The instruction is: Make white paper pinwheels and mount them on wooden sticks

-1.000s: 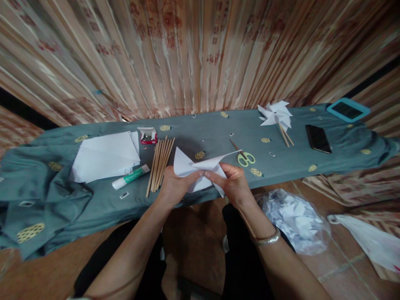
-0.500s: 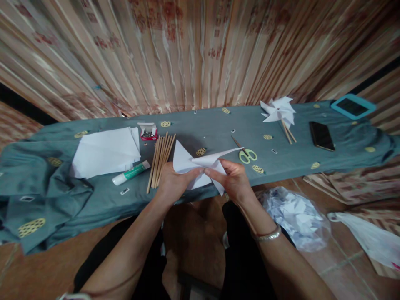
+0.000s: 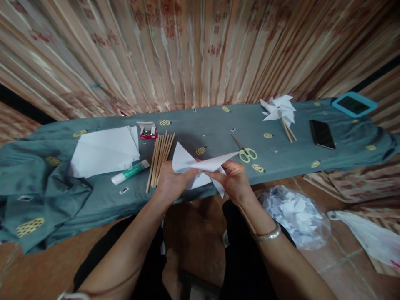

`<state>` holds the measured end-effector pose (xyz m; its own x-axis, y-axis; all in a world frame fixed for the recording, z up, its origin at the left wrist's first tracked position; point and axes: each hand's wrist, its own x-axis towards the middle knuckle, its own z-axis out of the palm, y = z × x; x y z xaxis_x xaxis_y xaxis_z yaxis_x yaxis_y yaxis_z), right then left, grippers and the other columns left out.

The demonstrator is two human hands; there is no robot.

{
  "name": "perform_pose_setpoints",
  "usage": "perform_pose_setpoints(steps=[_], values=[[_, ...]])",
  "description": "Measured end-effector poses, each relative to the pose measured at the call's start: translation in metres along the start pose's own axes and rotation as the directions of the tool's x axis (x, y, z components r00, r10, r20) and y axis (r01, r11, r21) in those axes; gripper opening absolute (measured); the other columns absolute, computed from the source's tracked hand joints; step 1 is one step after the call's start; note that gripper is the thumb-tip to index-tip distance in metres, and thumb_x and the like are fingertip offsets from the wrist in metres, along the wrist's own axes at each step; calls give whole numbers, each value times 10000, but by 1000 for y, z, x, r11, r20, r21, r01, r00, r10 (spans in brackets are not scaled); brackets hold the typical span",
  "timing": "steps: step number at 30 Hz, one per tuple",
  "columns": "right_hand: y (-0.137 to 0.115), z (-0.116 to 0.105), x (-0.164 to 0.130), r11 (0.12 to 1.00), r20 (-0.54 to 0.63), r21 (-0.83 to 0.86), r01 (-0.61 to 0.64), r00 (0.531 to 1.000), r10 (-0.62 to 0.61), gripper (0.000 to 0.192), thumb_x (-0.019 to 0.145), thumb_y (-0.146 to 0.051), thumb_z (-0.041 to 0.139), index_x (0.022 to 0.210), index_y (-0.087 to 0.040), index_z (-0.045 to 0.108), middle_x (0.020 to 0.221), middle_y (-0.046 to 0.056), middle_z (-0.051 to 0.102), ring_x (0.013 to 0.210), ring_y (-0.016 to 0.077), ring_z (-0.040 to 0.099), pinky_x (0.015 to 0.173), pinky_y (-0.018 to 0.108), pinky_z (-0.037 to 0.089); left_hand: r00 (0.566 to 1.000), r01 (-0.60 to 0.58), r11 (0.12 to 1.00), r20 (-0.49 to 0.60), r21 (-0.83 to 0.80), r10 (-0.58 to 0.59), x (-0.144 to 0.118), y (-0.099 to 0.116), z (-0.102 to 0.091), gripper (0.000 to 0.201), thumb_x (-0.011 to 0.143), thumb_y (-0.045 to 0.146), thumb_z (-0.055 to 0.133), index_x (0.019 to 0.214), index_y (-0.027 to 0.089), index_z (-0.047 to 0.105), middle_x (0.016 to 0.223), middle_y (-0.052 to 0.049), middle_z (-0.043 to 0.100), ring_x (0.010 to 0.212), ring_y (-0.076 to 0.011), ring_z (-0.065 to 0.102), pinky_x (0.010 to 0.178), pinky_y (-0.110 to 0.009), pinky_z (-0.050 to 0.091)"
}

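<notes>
Both hands pinch a folded white paper (image 3: 200,168) just over the table's (image 3: 203,129) near edge: the left hand (image 3: 170,183) clamps its left side, the right hand (image 3: 234,179) its right. The glue stick's (image 3: 130,171) label is too small to read; the fingertips are hidden behind the paper.

Bare forearms, silver bangle (image 3: 266,236), dark trousers (image 3: 246,266)

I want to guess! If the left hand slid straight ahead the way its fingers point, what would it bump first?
The left hand points right, toward the right hand. It already holds the folded paper, so probably the right hand's fingers come next; depth is unclear.
</notes>
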<state>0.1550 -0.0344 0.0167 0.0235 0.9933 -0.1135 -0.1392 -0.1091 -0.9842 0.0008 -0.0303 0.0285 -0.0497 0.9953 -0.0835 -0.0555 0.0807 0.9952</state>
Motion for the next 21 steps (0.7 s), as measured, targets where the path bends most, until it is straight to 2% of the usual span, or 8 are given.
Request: perform_pose_setpoints(steps=[6,12,21], values=[[2,0,1,999,10,-9,31,999,-31,245,488,-366,869,651,-224,754,689,-10,737,651,181,641,628,313,546,1000,-1,1000,-26,-3,1,0,2,3,192,519,241,790,680,145,750,675,-35,738,586,-150,639,545,-229,514],[4,1,2,1000,33,5,15,999,-15,250,514,-382,862,664,-216,749,693,6,736,657,185,641,656,336,548,1000,-7,1000,-13,19,7,-2,6,4,180,529,229,770,680,134,742,688,-40,738,609,-156,648,570,-236,520],[1,3,1,997,2,59,-40,999,40,276,422,-374,885,601,-237,725,656,-24,732,606,175,645,611,327,569,999,21,997,-26,69,-19,-2,3,2,263,533,271,797,733,107,753,698,-59,735,604,-160,636,545,-236,501]])
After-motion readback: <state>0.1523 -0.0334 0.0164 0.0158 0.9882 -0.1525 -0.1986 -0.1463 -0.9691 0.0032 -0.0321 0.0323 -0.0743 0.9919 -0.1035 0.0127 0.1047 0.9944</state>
